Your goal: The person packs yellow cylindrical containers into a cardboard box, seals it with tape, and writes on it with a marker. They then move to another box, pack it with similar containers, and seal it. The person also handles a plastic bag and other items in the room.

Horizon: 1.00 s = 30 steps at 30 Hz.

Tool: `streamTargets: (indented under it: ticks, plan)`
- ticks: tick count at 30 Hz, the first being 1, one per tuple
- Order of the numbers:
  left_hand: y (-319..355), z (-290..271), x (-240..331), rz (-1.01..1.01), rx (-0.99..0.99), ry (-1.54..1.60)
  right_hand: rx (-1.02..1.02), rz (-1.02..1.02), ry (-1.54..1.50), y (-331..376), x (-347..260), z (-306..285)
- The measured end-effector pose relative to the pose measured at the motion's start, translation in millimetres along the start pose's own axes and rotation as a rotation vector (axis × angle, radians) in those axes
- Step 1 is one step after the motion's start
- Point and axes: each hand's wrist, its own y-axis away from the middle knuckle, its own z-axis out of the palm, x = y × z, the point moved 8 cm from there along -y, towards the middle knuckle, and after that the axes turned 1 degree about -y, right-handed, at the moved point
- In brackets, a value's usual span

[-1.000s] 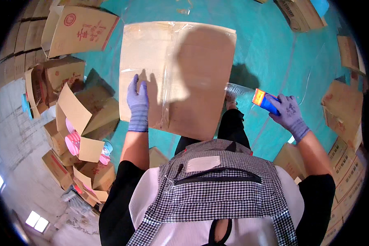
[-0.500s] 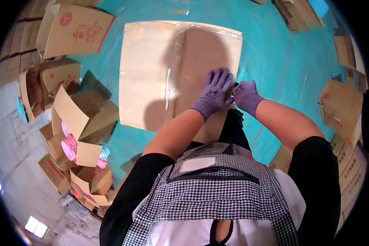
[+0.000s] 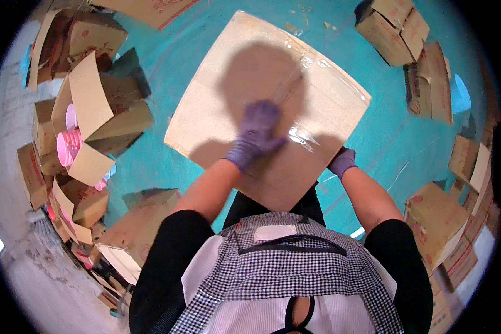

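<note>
A large tan cardboard box point(image 3: 312, 108) lies in front of me, turned at an angle, with clear tape point(image 3: 303, 137) shining along its top. My left hand point(image 3: 260, 131), in a purple knit glove, rests on the top face with its fingers stretched out; motion smears it slightly. At the box's right edge, my right hand point(image 3: 342, 161), gloved alike, is against the side. Its fingers are hidden by the box, so I cannot see what they hold. A shadow falls across the cardboard.
A teal floor covering point(image 3: 392, 122) surrounds the box. At left stand open cartons point(image 3: 89, 94), with stacked pink tubs point(image 3: 69, 147) in one. More cartons point(image 3: 392, 33) lie at upper right, near a light blue tub point(image 3: 460, 93). A closed carton point(image 3: 435, 220) is at lower right.
The box has turned clockwise. My left hand has moved left across its top. My right hand has moved down along the right side, its fingers now out of sight.
</note>
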Motion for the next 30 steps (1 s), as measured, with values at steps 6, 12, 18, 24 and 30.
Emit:
streamTargets:
  ticks: [6,12,18,24,30]
  plan:
    - [50,-23,-108,-0.329,0.223,-0.210,0.443,0.029,0.982,122,-80,-70]
    - [44,-35,-101,-0.654,0.511,0.088,0.798,-0.499,1.092,248,-172,-126]
    - [16,-46,52,-0.313,0.338,1.244,0.243,-1.458,1.224,304,-292,-34]
    - [22,-102,134,-0.243,0.817,1.328,-0.247,-1.773,1.300,327,-342,7]
    - [44,-92,156,-0.646,0.981,1.564,-0.594,-1.914,1.390,346,-343,42]
